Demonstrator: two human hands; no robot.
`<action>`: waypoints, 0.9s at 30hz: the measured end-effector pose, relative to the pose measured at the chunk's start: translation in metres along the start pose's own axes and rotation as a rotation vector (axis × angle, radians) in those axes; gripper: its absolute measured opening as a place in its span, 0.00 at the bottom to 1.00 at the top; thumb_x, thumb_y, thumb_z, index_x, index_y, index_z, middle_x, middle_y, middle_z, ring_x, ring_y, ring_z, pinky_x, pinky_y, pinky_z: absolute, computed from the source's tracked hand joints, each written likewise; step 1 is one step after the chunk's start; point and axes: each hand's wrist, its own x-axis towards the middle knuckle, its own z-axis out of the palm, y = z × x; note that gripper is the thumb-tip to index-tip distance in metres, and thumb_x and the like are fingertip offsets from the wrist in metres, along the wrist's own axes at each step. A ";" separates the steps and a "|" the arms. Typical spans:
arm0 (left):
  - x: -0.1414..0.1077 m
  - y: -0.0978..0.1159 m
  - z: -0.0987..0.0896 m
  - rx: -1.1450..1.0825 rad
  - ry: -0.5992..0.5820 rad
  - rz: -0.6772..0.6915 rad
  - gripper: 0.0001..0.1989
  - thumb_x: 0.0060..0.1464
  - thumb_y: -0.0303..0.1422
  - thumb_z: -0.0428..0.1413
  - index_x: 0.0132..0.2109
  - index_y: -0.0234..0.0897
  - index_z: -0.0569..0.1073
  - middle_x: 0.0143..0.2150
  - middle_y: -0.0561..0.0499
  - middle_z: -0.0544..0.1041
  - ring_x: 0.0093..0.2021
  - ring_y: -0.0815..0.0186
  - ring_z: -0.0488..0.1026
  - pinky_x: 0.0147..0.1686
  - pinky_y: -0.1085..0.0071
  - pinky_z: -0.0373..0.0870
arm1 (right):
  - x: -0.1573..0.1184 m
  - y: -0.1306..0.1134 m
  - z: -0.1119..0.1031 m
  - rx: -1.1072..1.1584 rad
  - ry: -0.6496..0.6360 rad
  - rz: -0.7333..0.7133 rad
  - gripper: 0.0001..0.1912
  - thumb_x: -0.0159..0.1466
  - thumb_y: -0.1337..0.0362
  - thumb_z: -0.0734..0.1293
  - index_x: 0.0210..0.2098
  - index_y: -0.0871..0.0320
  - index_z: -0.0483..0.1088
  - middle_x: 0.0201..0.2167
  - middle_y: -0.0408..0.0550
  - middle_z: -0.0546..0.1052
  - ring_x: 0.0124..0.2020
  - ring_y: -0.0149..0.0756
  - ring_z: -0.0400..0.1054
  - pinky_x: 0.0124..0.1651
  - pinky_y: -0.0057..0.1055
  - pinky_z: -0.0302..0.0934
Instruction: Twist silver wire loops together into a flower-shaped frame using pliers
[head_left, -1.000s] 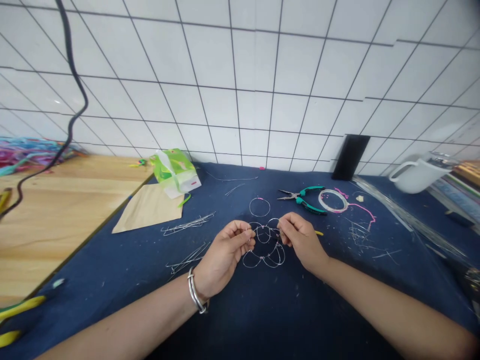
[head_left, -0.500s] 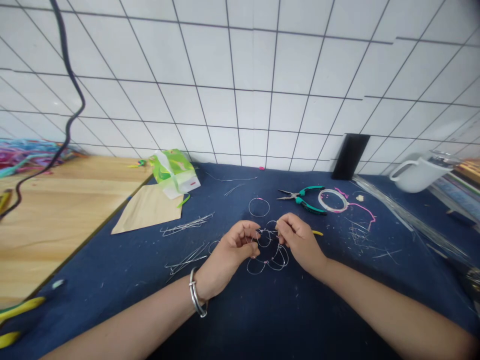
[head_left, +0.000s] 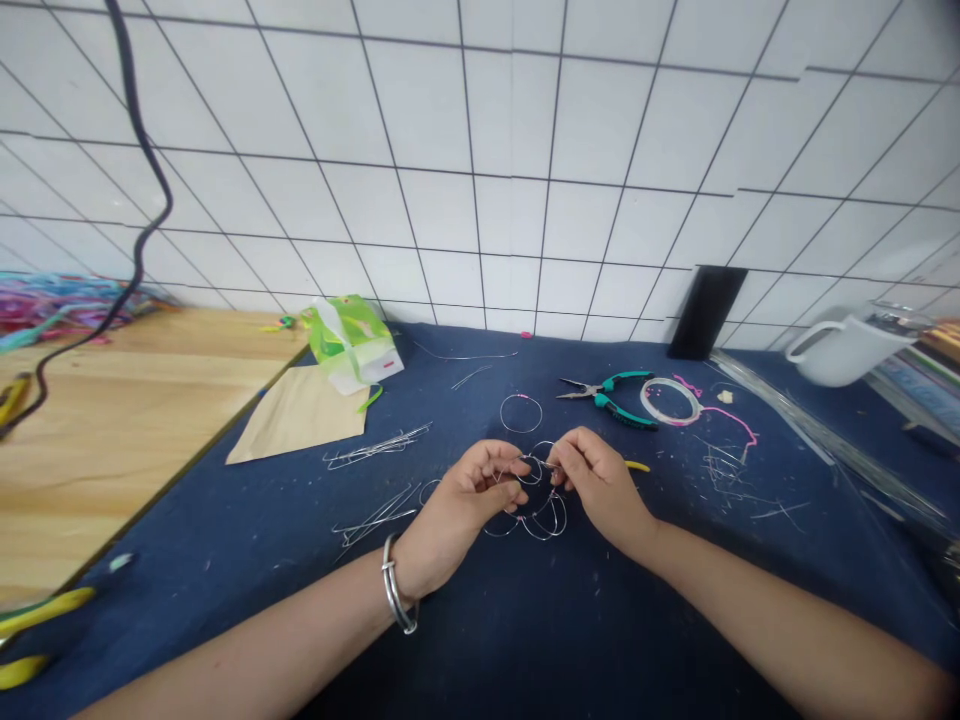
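Observation:
Between my two hands hangs a chain of thin wire loops (head_left: 551, 518) with small pink twists where the loops join. My left hand (head_left: 469, 495), with a silver bangle at the wrist, is closed on the wire, its thumb and fingers around one side. From the right, my right hand (head_left: 598, 485) pinches the chain's upper part between thumb and fingertips. Just behind them, a single wire ring (head_left: 520, 413) with a pink mark lies on the dark blue cloth. The exact wire ends are too fine to make out.
Teal-handled pliers (head_left: 611, 398) lie beyond my right hand, beside a white ring dish (head_left: 670, 401) with pink cord. Wire bundles (head_left: 375, 447) rest to the left near a beige sheet (head_left: 296, 415) and a green packet (head_left: 351, 340). A white mug (head_left: 847, 348) stands far right.
The looped chain has shifted slightly left and turned between my hands. Both hands keep their pinch, with only small finger movement. The view has moved slightly.

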 end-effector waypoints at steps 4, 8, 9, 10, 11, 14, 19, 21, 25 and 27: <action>0.000 0.000 0.001 0.032 0.006 0.018 0.09 0.51 0.24 0.53 0.41 0.38 0.67 0.40 0.50 0.71 0.35 0.68 0.70 0.35 0.71 0.64 | 0.000 0.000 0.001 0.071 -0.041 0.024 0.14 0.65 0.56 0.54 0.32 0.58 0.62 0.24 0.42 0.70 0.25 0.29 0.67 0.29 0.27 0.60; 0.000 -0.003 0.001 0.083 0.054 0.031 0.08 0.49 0.24 0.56 0.38 0.37 0.67 0.37 0.51 0.72 0.33 0.69 0.69 0.34 0.71 0.64 | -0.001 -0.001 0.001 0.098 -0.075 0.023 0.14 0.66 0.56 0.53 0.34 0.58 0.63 0.25 0.42 0.71 0.26 0.29 0.67 0.31 0.28 0.61; 0.000 -0.004 0.001 0.101 0.073 0.035 0.08 0.48 0.25 0.56 0.37 0.36 0.67 0.35 0.52 0.72 0.33 0.69 0.68 0.33 0.72 0.64 | -0.001 -0.001 0.001 0.100 -0.087 0.019 0.14 0.66 0.56 0.53 0.35 0.58 0.63 0.24 0.42 0.70 0.26 0.29 0.68 0.31 0.28 0.61; 0.001 -0.005 0.001 0.114 0.091 0.039 0.07 0.48 0.25 0.56 0.36 0.36 0.68 0.33 0.53 0.71 0.32 0.70 0.67 0.32 0.73 0.64 | -0.002 -0.001 0.001 0.104 -0.098 0.015 0.14 0.66 0.56 0.53 0.35 0.58 0.63 0.24 0.42 0.70 0.26 0.29 0.68 0.31 0.28 0.61; 0.001 -0.005 0.001 0.119 0.106 0.041 0.06 0.49 0.26 0.57 0.36 0.36 0.68 0.31 0.53 0.71 0.31 0.70 0.67 0.32 0.73 0.64 | -0.002 -0.001 0.001 0.107 -0.109 0.011 0.14 0.66 0.56 0.53 0.35 0.58 0.63 0.25 0.42 0.70 0.27 0.29 0.68 0.32 0.28 0.61; 0.001 -0.005 0.001 0.090 0.129 0.041 0.05 0.50 0.30 0.57 0.34 0.35 0.68 0.32 0.53 0.70 0.30 0.71 0.66 0.31 0.73 0.64 | -0.003 -0.001 0.001 0.114 -0.130 0.006 0.13 0.66 0.56 0.53 0.35 0.58 0.63 0.26 0.43 0.71 0.28 0.30 0.68 0.32 0.29 0.62; 0.000 -0.003 0.001 0.014 0.126 0.060 0.06 0.52 0.32 0.55 0.32 0.34 0.68 0.38 0.50 0.70 0.35 0.69 0.67 0.33 0.73 0.65 | -0.002 -0.001 0.002 0.128 -0.112 0.002 0.12 0.65 0.57 0.55 0.36 0.57 0.64 0.34 0.46 0.72 0.33 0.31 0.69 0.33 0.29 0.63; -0.001 -0.003 0.000 0.004 0.124 0.050 0.06 0.53 0.33 0.55 0.32 0.34 0.68 0.35 0.50 0.71 0.35 0.69 0.68 0.33 0.72 0.65 | -0.001 0.000 0.002 0.120 -0.099 -0.012 0.11 0.65 0.57 0.56 0.35 0.57 0.65 0.34 0.46 0.72 0.33 0.31 0.68 0.34 0.30 0.64; 0.000 -0.005 -0.003 -0.003 0.110 0.014 0.06 0.55 0.33 0.53 0.34 0.35 0.68 0.30 0.51 0.71 0.31 0.70 0.68 0.33 0.72 0.65 | 0.000 0.000 0.001 0.115 -0.090 -0.055 0.10 0.65 0.59 0.57 0.35 0.57 0.66 0.33 0.45 0.71 0.31 0.30 0.67 0.36 0.31 0.64; 0.000 -0.005 -0.003 -0.010 0.100 0.009 0.05 0.55 0.32 0.53 0.35 0.35 0.68 0.30 0.51 0.71 0.31 0.69 0.69 0.32 0.72 0.65 | 0.000 0.000 0.001 0.125 -0.089 -0.070 0.10 0.64 0.59 0.57 0.36 0.57 0.65 0.34 0.46 0.71 0.32 0.30 0.67 0.37 0.31 0.63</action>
